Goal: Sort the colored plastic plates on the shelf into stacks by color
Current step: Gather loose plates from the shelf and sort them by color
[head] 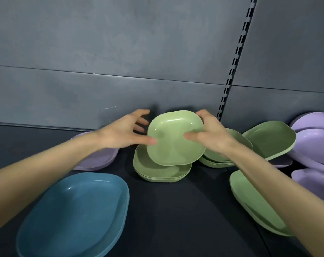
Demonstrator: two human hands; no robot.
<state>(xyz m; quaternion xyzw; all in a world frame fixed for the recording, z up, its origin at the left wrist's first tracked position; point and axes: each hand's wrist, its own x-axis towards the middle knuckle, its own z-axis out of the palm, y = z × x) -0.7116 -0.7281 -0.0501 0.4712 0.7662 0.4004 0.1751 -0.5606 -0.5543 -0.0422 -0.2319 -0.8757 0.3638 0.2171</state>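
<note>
The right grip point(210, 133) pinches a green plate point(173, 139) by its right edge. Its thumb presses on the plate's inner face and its fingers are curled over the rim behind. The plate is tilted up with its hollow toward the camera and is held between the 2 grips.

The left grip point(124, 129) is spread. Its thumb tip touches the plate's left rim and its fingers are fanned apart behind that edge. Whether those fingers touch the plate's back cannot be told.

Directly below both grips, a stack of green plates point(157, 173) lies flat on the dark shelf point(166, 210), just under the held plate's lower edge. A second green stack point(218, 162) sits under the right wrist. Just right of it, another green plate point(270, 140) leans tilted. More green plates point(250, 197) lie under the right forearm. Further right of the right grip is a jumble of purple plates point(315, 141).

Under the left wrist rests a purple stack point(99, 158). A blue stack point(73, 216) lies below the left forearm, nearest the camera.
</note>
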